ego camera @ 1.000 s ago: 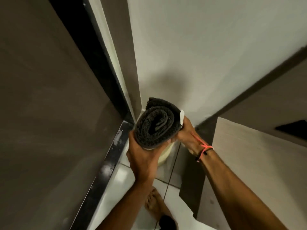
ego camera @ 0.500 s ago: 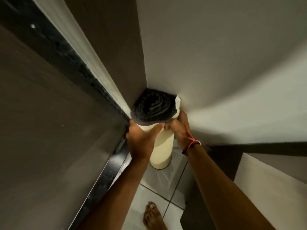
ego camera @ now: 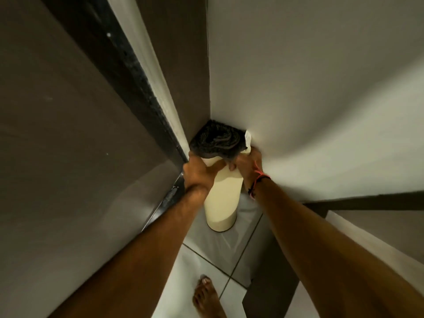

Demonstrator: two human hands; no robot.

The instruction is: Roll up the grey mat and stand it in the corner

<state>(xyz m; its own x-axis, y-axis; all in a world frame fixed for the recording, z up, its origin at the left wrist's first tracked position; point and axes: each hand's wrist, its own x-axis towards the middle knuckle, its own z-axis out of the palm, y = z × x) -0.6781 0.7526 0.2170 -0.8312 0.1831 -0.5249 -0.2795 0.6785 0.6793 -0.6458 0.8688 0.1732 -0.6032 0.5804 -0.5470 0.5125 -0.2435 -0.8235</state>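
The grey mat (ego camera: pixel 216 140) is rolled into a tight tube with a dark fuzzy spiral at its top end and a cream backing (ego camera: pixel 221 203) on the outside. It stands upright on the tiled floor, its base touching the tiles, pushed into the corner where two walls meet. My left hand (ego camera: pixel 199 173) grips the upper part of the roll from the left. My right hand (ego camera: pixel 249 165), with a red cord at the wrist, holds it from the right against the white wall. A small white label sticks out at the roll's top right.
A white wall (ego camera: pixel 321 88) rises on the right, a brown panel (ego camera: pixel 181 65) with a dark door frame (ego camera: pixel 128 72) on the left. A dark skirting strip (ego camera: pixel 367 200) and a pale board (ego camera: pixel 378 237) sit at lower right. My bare foot (ego camera: pixel 206 297) stands on the white tiles.
The roll went from being held up with its spiral end facing me to standing on the floor, tucked deeper into the corner. Both hands stayed on its upper part.
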